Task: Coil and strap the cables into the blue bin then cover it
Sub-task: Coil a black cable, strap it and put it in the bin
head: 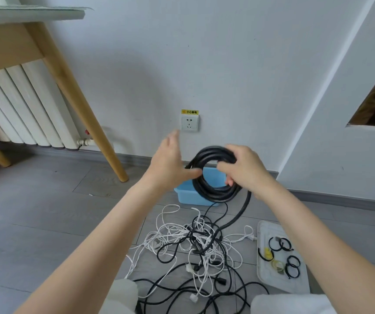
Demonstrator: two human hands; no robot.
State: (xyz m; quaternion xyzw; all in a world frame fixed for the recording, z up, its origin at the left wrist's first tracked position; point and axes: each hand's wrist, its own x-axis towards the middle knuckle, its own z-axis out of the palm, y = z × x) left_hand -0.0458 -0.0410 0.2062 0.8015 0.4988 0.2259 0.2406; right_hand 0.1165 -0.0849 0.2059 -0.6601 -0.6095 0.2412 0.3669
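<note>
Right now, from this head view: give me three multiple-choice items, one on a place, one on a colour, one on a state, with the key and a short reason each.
1. Where does the white tray lie?
A. on the floor, right of the cable tangle
B. on the wooden table
C. inside the bin

2. What colour is the bin?
A. red
B. blue
C. black

3. What is the state of the thick black cable coil?
A. lying strapped inside the bin
B. plugged into the wall socket
C. held up by the right hand, one end trailing down to the floor

Key:
1 A: the tray rests on the floor tiles beside the loose cable tangle.
2 B: its wall is light blue.
3 C: the right hand grips the coil above the bin, the left hand touches it, and a tail hangs to the floor.
</note>
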